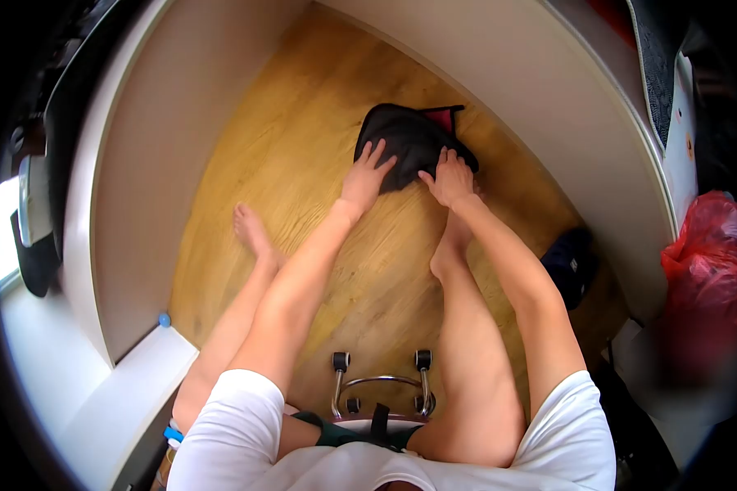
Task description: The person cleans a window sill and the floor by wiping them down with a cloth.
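Observation:
A soft black fabric item with a patch of red lining lies on the wooden floor, well in front of me. Its exact kind cannot be made out. On its near left edge rests my left hand, fingers spread. My right hand lies over its near right part with the thumb held apart from the fingers. Neither hand is closed around the fabric, as far as I see. My right foot is close behind the right hand, partly covered by it.
I sit on a wheeled chair with a metal base. Pale panels border the floor on both sides. A dark blue item lies beside my right leg. A red plastic bag hangs at the far right. A small blue ball sits at left.

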Motion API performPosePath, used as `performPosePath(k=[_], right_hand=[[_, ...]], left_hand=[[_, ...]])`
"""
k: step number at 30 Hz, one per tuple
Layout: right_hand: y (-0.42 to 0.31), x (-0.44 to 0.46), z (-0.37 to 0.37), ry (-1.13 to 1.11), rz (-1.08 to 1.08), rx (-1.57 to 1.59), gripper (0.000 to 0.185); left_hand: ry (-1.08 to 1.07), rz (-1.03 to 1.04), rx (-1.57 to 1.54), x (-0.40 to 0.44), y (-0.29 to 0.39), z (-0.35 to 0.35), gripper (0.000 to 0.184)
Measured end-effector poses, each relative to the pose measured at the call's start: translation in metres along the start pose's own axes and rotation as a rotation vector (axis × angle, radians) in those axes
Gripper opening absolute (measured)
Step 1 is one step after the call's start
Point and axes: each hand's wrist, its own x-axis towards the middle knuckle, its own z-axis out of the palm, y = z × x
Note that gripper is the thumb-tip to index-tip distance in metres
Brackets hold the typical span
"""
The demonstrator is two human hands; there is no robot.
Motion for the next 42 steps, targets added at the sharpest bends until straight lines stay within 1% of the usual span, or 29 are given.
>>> performPosePath(k=[3,4,7,10,13,19,20,21,23,25,26,29,30,31,32,33,34,35,36,37,39,41,42], right_hand=[[-0.013,-0.019,0.004,-0.171,-0.088,-0.045,0.091],[-0.017,-0.024,0.008,-0.230,-0.120,-0.076,0.093],[-0.027,-0.035,0.007,-0.405,-0.118,-0.110,0.097],[-0.041,-0.064,0.031,-0.420,-0.104,-0.079,0.101],[-0.060,-0.121,0.066,-0.423,-0.133,-0.122,0.104],[-0.076,-0.224,0.139,-0.417,-0.177,-0.092,0.106],[-0.085,-0.241,0.137,-0.467,-0.137,-0.045,0.106],[-0.091,-0.255,0.137,-0.513,-0.105,0.015,0.104],[-0.090,-0.278,0.164,-0.516,-0.136,0.057,0.108],[-0.096,-0.297,0.173,-0.496,-0.067,0.136,0.105],[-0.099,-0.301,0.175,-0.450,-0.043,0.159,0.101],[-0.112,-0.298,0.178,-0.330,-0.003,0.147,0.099],[-0.117,-0.291,0.176,-0.304,-0.003,0.160,0.097],[-0.123,-0.280,0.174,-0.250,-0.020,0.154,0.096],[-0.127,-0.270,0.173,-0.204,-0.034,0.147,0.095],[-0.131,-0.261,0.175,-0.163,-0.047,0.140,0.095],[-0.134,-0.247,0.177,-0.110,-0.075,0.133,0.092],[-0.145,-0.232,0.164,-0.186,-0.017,0.141,0.092],[-0.152,-0.218,0.162,-0.205,0.039,0.117,0.090],[-0.159,-0.205,0.161,-0.215,0.089,0.095,0.089],[-0.175,-0.184,0.154,-0.387,0.114,-0.046,0.085],[-0.192,-0.172,0.153,-0.370,0.218,-0.099,0.084],[-0.199,-0.167,0.153,-0.335,0.212,-0.141,0.083]], left_hand=[[-0.074,-0.070,0.039,-0.048,0.006,0.000,0.073],[-0.065,-0.086,0.036,-0.061,0.003,0.007,0.073],[-0.052,-0.143,0.014,-0.102,0.006,0.020,0.073],[-0.177,-0.186,0.055,-0.143,0.014,0.022,0.074],[-0.223,-0.223,0.011,-0.192,0.019,0.038,0.075],[-0.350,-0.287,0.047,-0.291,0.046,0.078,0.074],[-0.439,-0.294,0.089,-0.303,0.053,0.074,0.070],[-0.457,-0.319,0.046,-0.314,0.058,0.075,0.068],[-0.579,-0.376,0.053,-0.328,0.071,0.069,0.065],[-0.619,-0.420,0.038,-0.330,0.082,0.059,0.065],[-0.635,-0.437,0.030,-0.330,0.083,0.055,0.065],[-0.675,-0.361,0.063,-0.332,0.073,0.049,0.068],[-0.653,-0.353,0.079,-0.334,0.069,0.055,0.068],[-0.638,-0.326,0.132,-0.337,0.067,0.058,0.063],[-0.496,-0.314,0.161,-0.340,0.059,0.079,0.070],[-0.358,-0.303,0.188,-0.342,0.056,0.082,0.077],[-0.364,-0.340,0.206,-0.339,0.054,0.086,0.077],[-0.373,-0.373,0.223,-0.329,0.052,0.061,0.076],[-0.358,-0.386,0.231,-0.322,0.043,0.051,0.075],[-0.347,-0.374,0.236,-0.314,0.029,0.050,0.074],[-0.323,-0.343,0.258,-0.300,-0.004,0.047,0.072],[-0.297,-0.299,0.224,-0.291,-0.031,0.047,0.069],[-0.288,-0.276,0.207,-0.290,-0.042,0.047,0.068]])
